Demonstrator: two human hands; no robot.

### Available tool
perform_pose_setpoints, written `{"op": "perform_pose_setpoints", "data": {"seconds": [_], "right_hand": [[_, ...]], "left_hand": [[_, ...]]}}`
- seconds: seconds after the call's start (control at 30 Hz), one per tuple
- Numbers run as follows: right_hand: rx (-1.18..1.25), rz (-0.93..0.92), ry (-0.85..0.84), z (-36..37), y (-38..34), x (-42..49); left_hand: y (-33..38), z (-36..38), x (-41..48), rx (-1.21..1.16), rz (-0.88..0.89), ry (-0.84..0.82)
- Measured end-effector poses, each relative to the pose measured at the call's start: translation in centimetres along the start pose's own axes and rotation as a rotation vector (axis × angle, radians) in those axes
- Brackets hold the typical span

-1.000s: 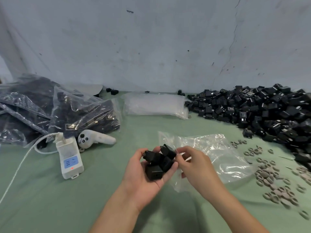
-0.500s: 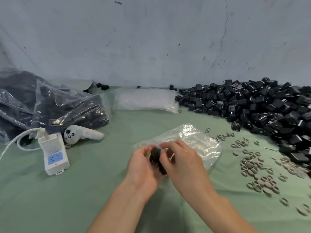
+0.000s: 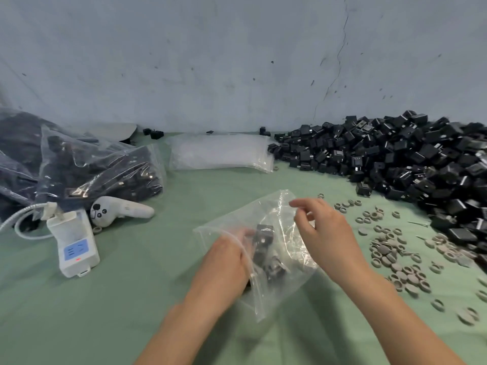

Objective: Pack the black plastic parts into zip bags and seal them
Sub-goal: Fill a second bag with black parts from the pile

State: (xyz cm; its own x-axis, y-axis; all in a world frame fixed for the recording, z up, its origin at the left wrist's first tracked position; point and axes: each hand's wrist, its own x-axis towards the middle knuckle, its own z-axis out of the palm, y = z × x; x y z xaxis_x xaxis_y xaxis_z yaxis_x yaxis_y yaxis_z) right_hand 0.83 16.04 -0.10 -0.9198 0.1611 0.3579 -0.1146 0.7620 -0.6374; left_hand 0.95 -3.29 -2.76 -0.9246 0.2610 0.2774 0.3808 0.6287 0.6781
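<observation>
Green cloth (image 3: 131, 299) | left hand (image 3: 224, 262) pushed into zip bag (image 3: 279, 214) mouth, fingers blurred behind plastic, grip unclear | black parts (image 3: 263, 234) inside bag | right hand (image 3: 326, 233) pinches bag's far lip | mouth faces left, length roughly left-right | parts pile (image 3: 408, 159) beyond-right of bag

You can't tell what your left hand (image 3: 224, 262) grips, since it and the black parts (image 3: 263, 241) blur behind the zip bag (image 3: 287, 275) film, and the parts pile (image 3: 421, 164) runs off the right edge
</observation>
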Motion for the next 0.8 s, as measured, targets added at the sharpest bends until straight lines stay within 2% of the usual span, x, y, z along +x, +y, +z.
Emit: {"op": "perform_pose_setpoints", "data": {"seconds": [0.1, 0.23, 0.4, 0.57, 0.7, 0.8], "right_hand": [[-0.128, 0.022, -0.084, 0.9, 2.3, 0.0], [-0.2, -0.016, -0.169, 2.3, 3.1, -0.2], [-0.184, -0.064, -0.189, 3.3, 3.0, -0.3], [-0.132, -0.048, -0.155, 4.1, 3.2, -0.9], [-0.127, -0.052, -0.119, 4.7, 3.4, -1.7], [-0.134, -0.06, -0.127, 4.7, 3.6, -1.9]], "left_hand": [[-1.0, 0.3, 0.1, -0.049, 0.04, -0.118], [-1.5, 0.7, 1.0, -0.08, 0.05, -0.197], [-1.9, 1.8, 1.3, 0.03, 0.102, -0.245], [-1.8, 2.3, 1.9, 0.134, 0.129, -0.196], [-1.7, 2.3, 2.1, 0.12, 0.051, -0.143], [-1.8, 2.2, 2.1, 0.162, 0.059, -0.112]]}}
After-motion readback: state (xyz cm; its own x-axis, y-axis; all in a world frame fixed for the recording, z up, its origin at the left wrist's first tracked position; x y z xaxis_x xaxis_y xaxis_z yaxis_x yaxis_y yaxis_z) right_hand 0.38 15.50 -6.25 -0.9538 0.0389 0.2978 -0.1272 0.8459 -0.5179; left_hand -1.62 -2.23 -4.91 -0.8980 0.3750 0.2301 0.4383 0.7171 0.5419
